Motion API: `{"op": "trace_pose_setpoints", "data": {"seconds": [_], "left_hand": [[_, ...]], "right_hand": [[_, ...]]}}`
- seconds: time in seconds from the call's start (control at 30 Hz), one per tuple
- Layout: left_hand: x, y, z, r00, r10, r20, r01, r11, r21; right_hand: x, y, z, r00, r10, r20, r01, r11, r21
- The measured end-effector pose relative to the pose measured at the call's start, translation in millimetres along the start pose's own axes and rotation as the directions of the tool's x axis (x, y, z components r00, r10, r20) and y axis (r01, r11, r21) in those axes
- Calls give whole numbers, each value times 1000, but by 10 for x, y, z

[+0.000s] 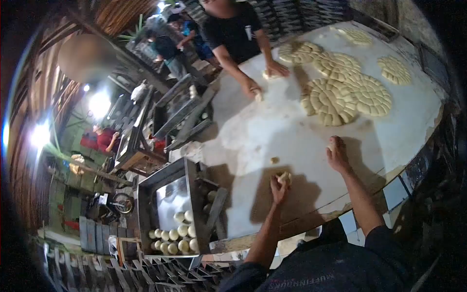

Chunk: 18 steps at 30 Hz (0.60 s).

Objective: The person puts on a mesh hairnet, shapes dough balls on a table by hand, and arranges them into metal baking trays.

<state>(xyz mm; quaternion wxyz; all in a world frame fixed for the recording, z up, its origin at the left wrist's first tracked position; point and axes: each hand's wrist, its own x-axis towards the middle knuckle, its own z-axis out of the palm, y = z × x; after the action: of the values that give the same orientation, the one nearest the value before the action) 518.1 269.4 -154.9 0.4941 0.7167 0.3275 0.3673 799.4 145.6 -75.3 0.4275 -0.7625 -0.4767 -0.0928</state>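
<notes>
My left hand [279,191] is closed around a piece of pale dough [284,177], low over the near part of the floured white table [301,141]. Just beyond it lies a small lump of dough [274,160]. My right hand [337,155] is farther right over the tabletop, its fingers curled in. What it holds, if anything, is too hard to make out. Past it, large rounds of cut dough [372,95] spread over the far right of the table, pressed into wedge-like pieces.
Left of the table stands a metal tray [188,170] with several round dough balls [172,234] at its near end. Across from me a person in a black shirt [231,31] works dough [258,96] with both hands. Other people and a motorbike [119,203] are farther back.
</notes>
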Motion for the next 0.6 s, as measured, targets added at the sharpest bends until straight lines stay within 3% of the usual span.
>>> {"op": "trace_pose_setpoints", "data": {"seconds": [0.03,0.07,0.13,0.17,0.23,0.27,0.33,0.37,0.43,0.5,0.53,0.57,0.6], "left_hand": [[-183,-407,-167,996,79,-41,-71,984,165],[-245,-71,-321,995,87,-56,-77,984,164],[-443,973,-606,976,-212,-55,182,923,-338],[-486,830,-736,974,-214,-71,177,920,-349],[-580,349,-1001,920,-381,93,389,856,-340],[-696,362,-1072,923,-376,81,380,856,-350],[-903,411,-1122,989,-66,-134,63,998,-20],[-959,366,-1149,987,-58,-148,54,998,-35],[-1057,220,-1283,997,-61,-43,69,972,227],[-1041,64,-1435,995,-91,50,56,874,482],[-984,30,-1501,988,-122,91,43,797,602],[-912,2,-1520,978,-167,124,30,703,710],[-687,119,-1507,980,-164,110,38,704,709]], "right_hand": [[-48,-184,-6,995,7,-95,-8,1000,-14],[-99,-267,29,995,-10,-97,9,1000,-10],[-217,-268,76,991,15,136,14,978,-206],[-223,-185,56,989,-3,146,33,978,-207],[-137,-36,52,898,62,435,-110,990,87],[-104,-227,-98,828,259,497,-355,928,109],[-266,-337,-228,912,192,363,-313,897,312],[-279,-609,-516,886,180,427,-317,908,275],[-685,-196,-537,833,110,543,-292,920,262],[-909,203,-655,738,-232,633,222,970,98],[-735,248,-712,736,-247,631,238,966,100],[-564,113,-849,744,-378,551,383,917,112],[-397,0,-878,727,-505,465,518,848,111]]}}
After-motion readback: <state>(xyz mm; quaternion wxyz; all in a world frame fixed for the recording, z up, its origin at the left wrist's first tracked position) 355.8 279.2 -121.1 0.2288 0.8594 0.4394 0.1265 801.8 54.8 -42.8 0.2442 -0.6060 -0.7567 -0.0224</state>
